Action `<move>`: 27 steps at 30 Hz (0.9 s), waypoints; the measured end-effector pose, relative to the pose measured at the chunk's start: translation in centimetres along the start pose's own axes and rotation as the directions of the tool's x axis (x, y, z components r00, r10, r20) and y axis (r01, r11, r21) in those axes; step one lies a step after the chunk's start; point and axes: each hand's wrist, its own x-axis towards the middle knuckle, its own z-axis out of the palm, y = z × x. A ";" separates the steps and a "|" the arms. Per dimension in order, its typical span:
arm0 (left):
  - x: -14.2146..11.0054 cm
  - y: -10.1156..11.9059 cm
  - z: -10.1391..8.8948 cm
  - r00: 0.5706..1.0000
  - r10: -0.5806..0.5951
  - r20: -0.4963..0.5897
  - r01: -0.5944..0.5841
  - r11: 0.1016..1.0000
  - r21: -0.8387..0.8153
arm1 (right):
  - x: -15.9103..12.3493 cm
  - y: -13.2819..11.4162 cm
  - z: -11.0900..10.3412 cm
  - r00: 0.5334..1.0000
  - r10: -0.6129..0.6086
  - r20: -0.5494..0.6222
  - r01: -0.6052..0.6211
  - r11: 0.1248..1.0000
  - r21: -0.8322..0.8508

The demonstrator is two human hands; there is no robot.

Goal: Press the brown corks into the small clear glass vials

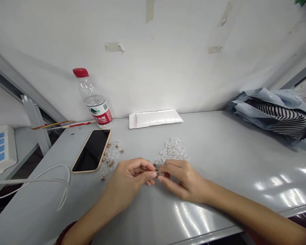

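Note:
My left hand [131, 178] and my right hand [183, 180] meet fingertip to fingertip over the grey table [219, 160]. Between the pinched fingers sits a tiny clear part [160, 173], gripped from both sides. Just beyond my right hand lies a heap of several clear plastic pieces [172, 149]. Left of my left hand, a second scatter of clear pieces mixed with small brown bits [111, 158] lies beside a phone.
A black-screened phone [92, 150] lies face up at the left. Behind it stands a water bottle with a red cap [95, 102]. A white padded packet [155, 118] lies by the wall. Striped cloth in blue fabric [277, 114] sits right. A white cable [51, 177] and power strip [1, 148] are left.

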 end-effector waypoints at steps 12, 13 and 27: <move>-0.1 0.2 -0.8 0.977 -0.190 0.100 0.200 0.974 -0.105 | 0.4 0.0 0.5 0.998 -0.057 -0.021 0.057 0.998 -0.038; 0.0 0.2 -1.0 0.974 -0.201 0.101 0.212 0.970 -0.115 | 0.4 0.0 0.4 0.998 -0.061 -0.034 0.060 0.998 -0.028; 0.4 0.0 -2.2 0.996 0.059 -0.061 -0.014 0.826 0.563 | 0.9 2.8 -2.9 0.973 0.224 0.063 -0.188 0.917 -0.352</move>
